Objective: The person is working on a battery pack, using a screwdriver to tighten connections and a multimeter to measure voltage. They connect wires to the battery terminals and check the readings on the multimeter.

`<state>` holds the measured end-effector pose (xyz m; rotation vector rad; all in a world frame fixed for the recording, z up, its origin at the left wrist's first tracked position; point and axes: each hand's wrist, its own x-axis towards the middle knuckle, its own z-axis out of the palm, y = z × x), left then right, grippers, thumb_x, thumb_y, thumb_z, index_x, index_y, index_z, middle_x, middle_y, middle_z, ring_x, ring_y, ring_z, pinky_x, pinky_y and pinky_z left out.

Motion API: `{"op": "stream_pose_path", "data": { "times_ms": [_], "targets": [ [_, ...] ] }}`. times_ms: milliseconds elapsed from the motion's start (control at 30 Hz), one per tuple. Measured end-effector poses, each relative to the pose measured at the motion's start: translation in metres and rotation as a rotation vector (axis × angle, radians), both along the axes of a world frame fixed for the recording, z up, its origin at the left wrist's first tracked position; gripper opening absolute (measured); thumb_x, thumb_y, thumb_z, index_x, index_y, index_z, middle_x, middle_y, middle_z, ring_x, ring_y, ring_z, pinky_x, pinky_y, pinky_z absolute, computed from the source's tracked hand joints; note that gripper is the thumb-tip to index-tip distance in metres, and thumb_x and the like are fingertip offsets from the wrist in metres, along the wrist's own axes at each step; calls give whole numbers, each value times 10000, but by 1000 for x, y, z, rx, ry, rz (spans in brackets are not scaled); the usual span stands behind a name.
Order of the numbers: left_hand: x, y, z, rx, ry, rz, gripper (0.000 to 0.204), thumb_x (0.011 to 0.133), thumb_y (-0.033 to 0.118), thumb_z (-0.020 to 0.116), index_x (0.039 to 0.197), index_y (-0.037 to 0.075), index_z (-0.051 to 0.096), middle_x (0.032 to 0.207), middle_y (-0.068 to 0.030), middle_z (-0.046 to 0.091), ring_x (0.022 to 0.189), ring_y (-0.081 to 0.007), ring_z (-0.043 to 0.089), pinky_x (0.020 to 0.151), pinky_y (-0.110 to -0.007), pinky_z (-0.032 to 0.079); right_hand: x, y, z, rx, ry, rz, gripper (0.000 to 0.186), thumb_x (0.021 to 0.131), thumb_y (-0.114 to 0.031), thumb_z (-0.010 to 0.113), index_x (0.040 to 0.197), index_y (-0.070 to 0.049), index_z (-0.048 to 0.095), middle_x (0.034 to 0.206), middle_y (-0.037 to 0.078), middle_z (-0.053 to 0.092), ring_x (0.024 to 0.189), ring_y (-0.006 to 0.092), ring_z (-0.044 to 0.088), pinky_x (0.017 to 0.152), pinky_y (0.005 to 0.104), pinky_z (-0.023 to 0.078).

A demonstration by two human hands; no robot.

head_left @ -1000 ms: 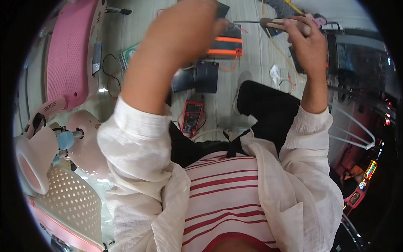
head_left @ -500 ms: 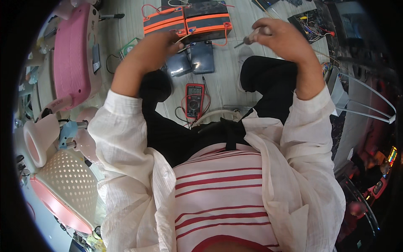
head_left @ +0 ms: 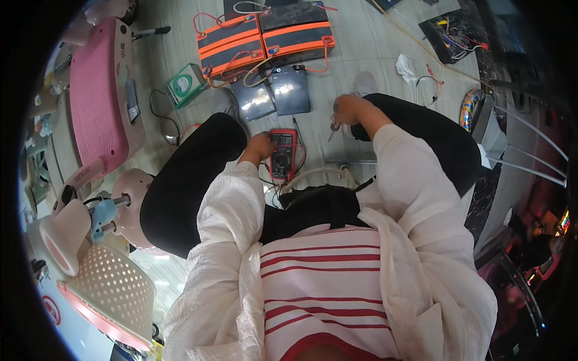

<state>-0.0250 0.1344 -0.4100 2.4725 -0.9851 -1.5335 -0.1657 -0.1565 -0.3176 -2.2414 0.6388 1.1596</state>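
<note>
A red and black digital multimeter (head_left: 283, 157) lies on the floor between my legs. My left hand (head_left: 260, 148) is at its left edge, fingers curled onto the case near the display. Right of the meter and above the floor, my right hand (head_left: 349, 111) is closed around a small tool (head_left: 333, 127) with a thin tip pointing down, which looks like a screwdriver. Beyond the hands, two flat dark batteries (head_left: 291, 90) lie side by side. Several larger orange and black batteries (head_left: 298, 40) stand behind them, joined by red and pale wires (head_left: 255, 74).
A green and white box (head_left: 185, 85) sits left of the batteries. A pink scooter body (head_left: 99, 96) and a perforated basket (head_left: 117, 280) line the left side. At the far right lie loose wires (head_left: 456, 37), a white tissue (head_left: 405, 67) and a white metal frame (head_left: 524, 147).
My left hand has come back from the battery wires to the multimeter. My right hand has drawn nearer and inward, still with the tool. The view has shifted slightly.
</note>
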Motion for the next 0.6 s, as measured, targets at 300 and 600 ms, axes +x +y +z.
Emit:
{"op": "stream_pose_path", "data": {
  "times_ms": [300, 600],
  "targets": [
    [-26, -16, -24, 146, 18, 255, 894, 709, 493, 796, 1433, 115, 431, 1237, -228, 604, 1131, -382, 618, 967, -440, 489, -7, 9, -80, -55, 36, -246, 412, 923, -277, 597, 1312, -142, 601, 1282, 132, 637, 1200, 349, 589, 967, 447, 499],
    [-57, -46, -21, 331, -229, 452, 1021, 660, 522, 829, 1440, 144, 289, 1281, -218, 420, 1141, -410, 560, 959, -448, 486, -14, 20, -90, 34, -51, -255, 392, 938, -311, 554, 1268, -111, 625, 1266, 185, 629, 1180, 372, 588, 974, 471, 487]
  ]
}}
